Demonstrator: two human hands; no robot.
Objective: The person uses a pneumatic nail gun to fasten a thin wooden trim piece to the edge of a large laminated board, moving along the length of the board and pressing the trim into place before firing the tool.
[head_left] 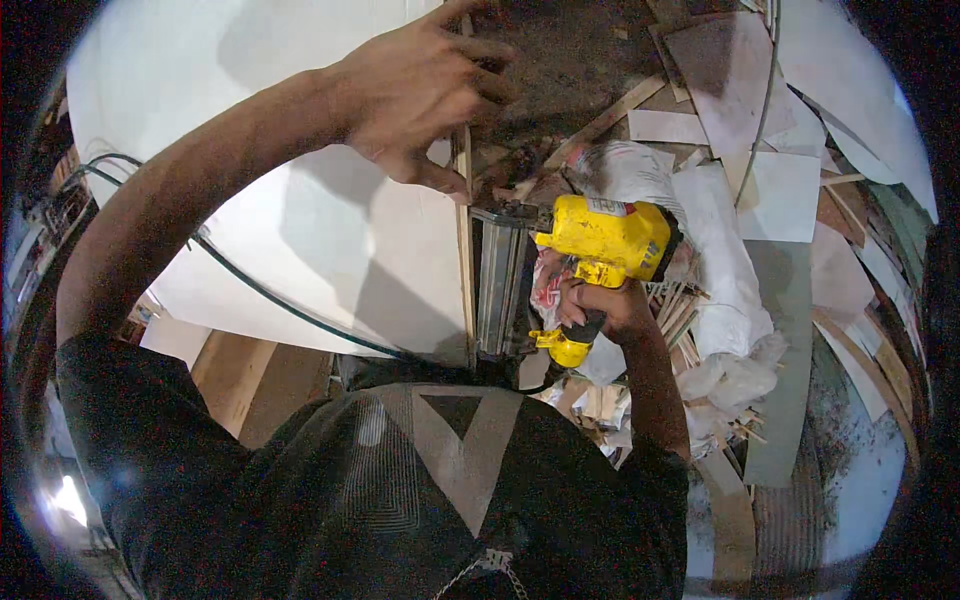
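A yellow nail gun (610, 238) with a long grey magazine lies sideways in my right hand (615, 307), whose fingers wrap round its dark handle. Its nose points left, close to the edge of a large white panel (390, 270). Along that edge runs a thin wooden strip (464, 240). My left hand (430, 100) reaches over the panel, thumb on its surface near the strip and the other fingers spread past the edge. Whether those fingers press on the strip's far side is hard to see.
A dark air hose (290, 300) crosses the panel at the lower left. To the right lie white board offcuts (780, 195), a long plastic-wrapped bundle (715, 260) and several thin wood sticks (680, 312). Brown boards (235, 375) stand below the panel at left.
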